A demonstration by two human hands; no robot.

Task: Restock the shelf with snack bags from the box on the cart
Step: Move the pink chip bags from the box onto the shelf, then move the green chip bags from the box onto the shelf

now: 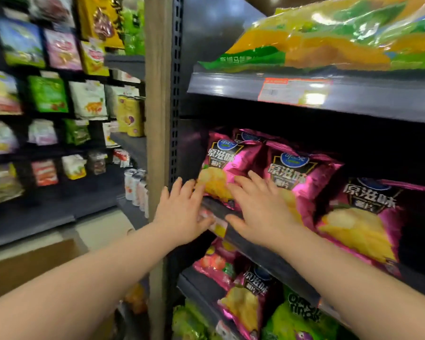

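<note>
Three pink chip bags stand in a row on the middle shelf (260, 251): a left bag (227, 158), a middle bag (302, 173) and a right bag (368, 217). My left hand (182, 212) is spread open at the shelf's front edge, fingertips touching the lower left corner of the left bag. My right hand (258, 207) lies flat with fingers apart over the gap between the left and middle bags, holding nothing. The box and cart are out of view.
A shelf above carries large yellow-green bags (329, 38) and an orange price tag (295, 90). Below, more pink bags (245, 300) and green bags (299, 320) stand. A wooden post (157, 119) and racks of hanging snacks (49, 94) are to the left.
</note>
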